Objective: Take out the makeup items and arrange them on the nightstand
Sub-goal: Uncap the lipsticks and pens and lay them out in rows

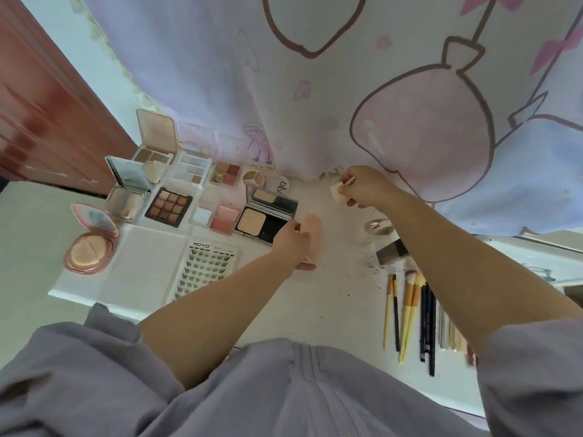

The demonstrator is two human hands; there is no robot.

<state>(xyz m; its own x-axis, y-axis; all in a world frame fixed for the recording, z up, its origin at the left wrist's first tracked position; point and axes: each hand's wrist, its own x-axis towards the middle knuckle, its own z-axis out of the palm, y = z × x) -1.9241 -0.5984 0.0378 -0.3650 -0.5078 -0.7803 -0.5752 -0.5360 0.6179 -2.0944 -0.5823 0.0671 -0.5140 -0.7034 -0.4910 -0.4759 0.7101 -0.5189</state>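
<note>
- Open palettes and compacts sit in rows on the nightstand (331,298), far left; hinged lids look fragile, lift by the base.
- My left hand (295,241) curls around a peach sponge (312,238) beside the black powder compact (265,220). Soft, light; hold loosely.
- My right hand (362,187) pinches a small wedge sponge (336,191) near the curtain.
- Brushes (410,313) lie at right; take by handles.

A cartoon-printed lilac bedsheet (347,89) hangs behind; a reddish wooden door (41,115) stands left.
</note>
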